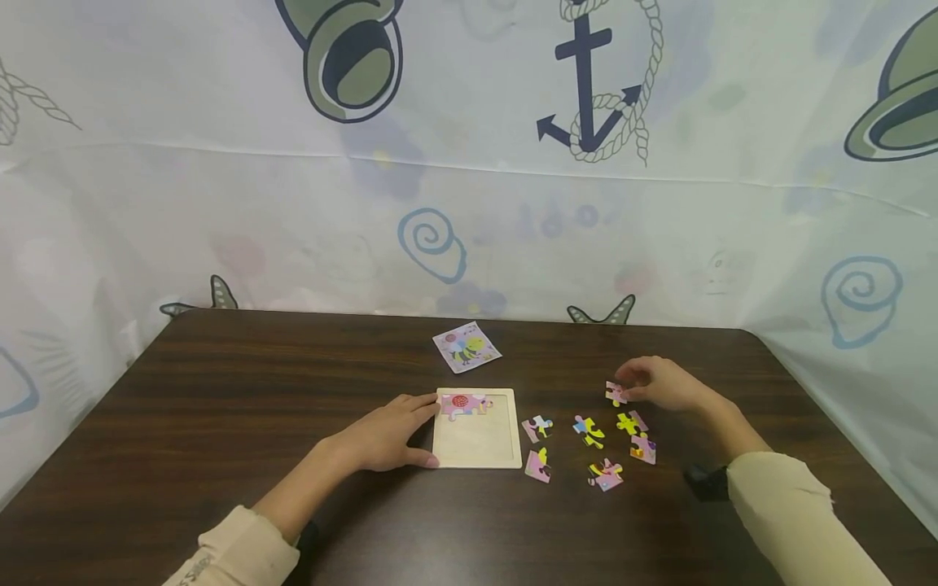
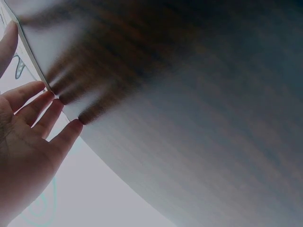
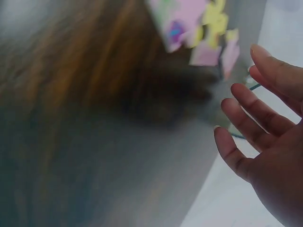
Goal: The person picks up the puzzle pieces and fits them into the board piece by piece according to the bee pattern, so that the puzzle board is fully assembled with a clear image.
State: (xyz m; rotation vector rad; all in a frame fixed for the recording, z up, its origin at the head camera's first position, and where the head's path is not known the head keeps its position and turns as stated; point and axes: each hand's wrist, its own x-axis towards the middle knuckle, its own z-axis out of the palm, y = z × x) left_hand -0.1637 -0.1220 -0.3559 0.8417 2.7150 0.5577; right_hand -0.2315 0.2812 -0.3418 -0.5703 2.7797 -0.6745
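Observation:
My left hand (image 1: 388,433) lies at the left side of a pale wooden puzzle tray (image 1: 479,443), fingers spread and touching its edge. Inside the tray, along the top left, sits a joined strip of pink puzzle (image 1: 469,404) with a red round shape. In the left wrist view, the fingers of the left hand (image 2: 35,123) are nearly straight. My right hand (image 1: 667,384) is at the far right, its thumb and fingertips right beside a pink puzzle piece (image 1: 614,394). The right wrist view shows the right hand (image 3: 270,127) with loosely bent fingers.
Several loose puzzle pieces lie right of the tray, among them a pink and yellow one (image 1: 538,465), a blue and yellow one (image 1: 589,431) and a pink one (image 1: 643,448). A square bee picture card (image 1: 466,347) lies behind the tray. A printed cloth (image 1: 513,244) hangs behind the dark table (image 1: 293,358).

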